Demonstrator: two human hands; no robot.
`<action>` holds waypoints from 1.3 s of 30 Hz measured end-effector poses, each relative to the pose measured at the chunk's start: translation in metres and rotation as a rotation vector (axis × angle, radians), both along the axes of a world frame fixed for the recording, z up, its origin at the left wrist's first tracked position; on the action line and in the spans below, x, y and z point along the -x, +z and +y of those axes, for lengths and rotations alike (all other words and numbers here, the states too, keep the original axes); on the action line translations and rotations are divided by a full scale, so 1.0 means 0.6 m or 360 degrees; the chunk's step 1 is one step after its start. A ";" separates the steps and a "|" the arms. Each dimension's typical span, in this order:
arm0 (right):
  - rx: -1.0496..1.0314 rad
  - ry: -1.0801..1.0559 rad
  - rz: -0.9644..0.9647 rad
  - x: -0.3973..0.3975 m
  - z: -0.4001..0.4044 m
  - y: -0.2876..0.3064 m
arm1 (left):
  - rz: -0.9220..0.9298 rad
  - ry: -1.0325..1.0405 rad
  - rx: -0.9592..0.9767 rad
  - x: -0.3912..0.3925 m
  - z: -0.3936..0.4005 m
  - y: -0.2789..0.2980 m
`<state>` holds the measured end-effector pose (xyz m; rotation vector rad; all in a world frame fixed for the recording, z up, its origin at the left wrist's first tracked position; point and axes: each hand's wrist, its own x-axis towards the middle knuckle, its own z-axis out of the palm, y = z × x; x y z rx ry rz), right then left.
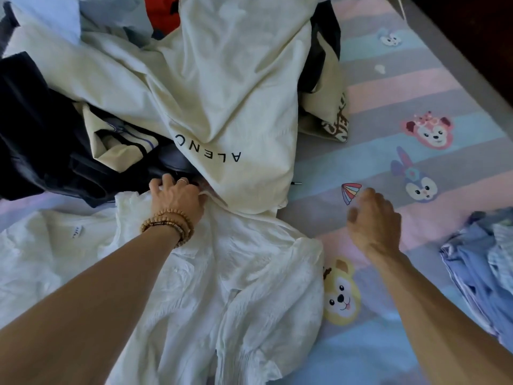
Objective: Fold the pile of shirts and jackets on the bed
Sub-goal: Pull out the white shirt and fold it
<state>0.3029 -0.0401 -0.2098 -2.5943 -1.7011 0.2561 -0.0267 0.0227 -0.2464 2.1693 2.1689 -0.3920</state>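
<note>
White crinkled cotton, a blouse point(222, 273), lies spread on the bed point(416, 87) nearest the person, seemingly pulled clear of the pile point(138, 93) so it can be flattened for folding. Its far edge sits tucked under a cream shirt point(236, 93) with black lettering, which probably explains the left hand point(177, 197): arm stretched forward, beaded bracelet point(169, 222) at the wrist, fingers curled and gripping the blouse at that edge beside a dark jacket point(41, 140). Further right, the right hand point(374, 220) hovers above the striped sheet, fingers loosely bent, holding nothing. At the far right lies a crumpled blue shirt point(483, 268), well apart from the pile.
</note>
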 end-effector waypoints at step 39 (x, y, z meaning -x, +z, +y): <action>0.0371 0.0129 0.0608 -0.069 -0.110 0.012 | -0.0453 -0.0033 0.0586 -0.175 -0.197 -0.023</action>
